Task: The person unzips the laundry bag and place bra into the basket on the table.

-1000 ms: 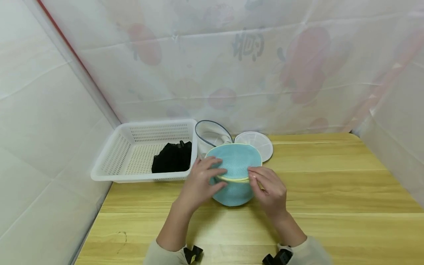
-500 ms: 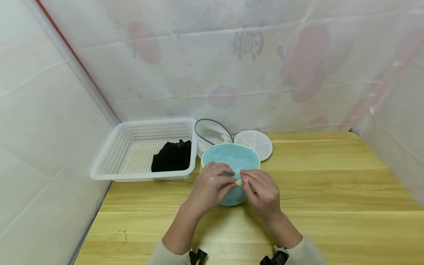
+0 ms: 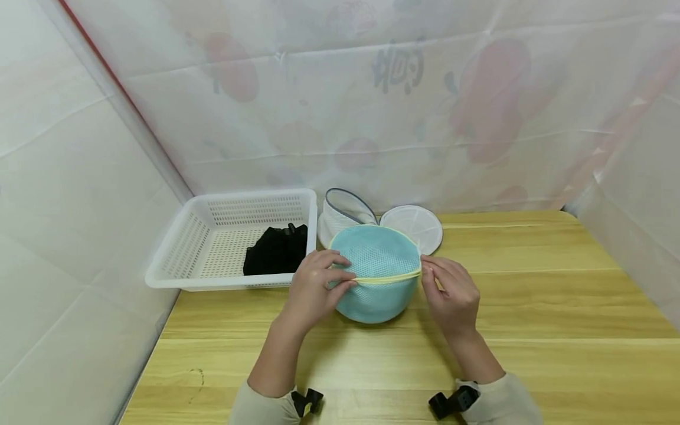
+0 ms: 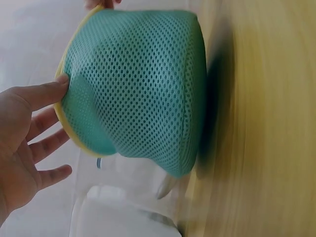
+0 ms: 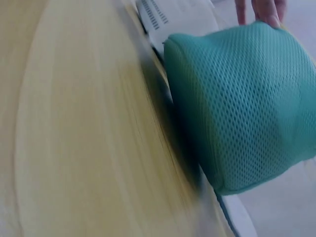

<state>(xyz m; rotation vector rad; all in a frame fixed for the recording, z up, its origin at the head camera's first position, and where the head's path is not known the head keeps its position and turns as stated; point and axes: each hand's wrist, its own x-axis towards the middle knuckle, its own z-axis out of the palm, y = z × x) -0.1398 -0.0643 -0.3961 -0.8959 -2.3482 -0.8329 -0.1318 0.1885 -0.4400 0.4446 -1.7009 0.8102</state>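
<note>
A light blue mesh laundry bag [image 3: 372, 304] with yellow trim is held over the middle of the wooden table, its round top [image 3: 374, 251] tilted toward me. At its left side, my left hand [image 3: 319, 280] pinches the yellow edge; the left wrist view shows the thumb [image 4: 57, 89] on the near side and other fingers spread behind. My right hand [image 3: 451, 292] pinches the edge at the right end of the yellow seam [image 3: 388, 278] between thumb and forefinger. The mesh side bulges in the right wrist view, above a dark shadow on the table.
Left of the bag stands a white plastic basket [image 3: 183, 245] with a black cloth item [image 3: 276, 251] in it. Behind the bag are an upright white mesh bag [image 3: 334, 221] with dark trim and a flat round white piece [image 3: 417, 227]. Pale sheeting [image 3: 297, 118] walls off the back and sides.
My hands came together at the middle of the yellow seam, then drew apart, the right moving to the right end and the left to the left side. The front seam now shows stretched straight.
</note>
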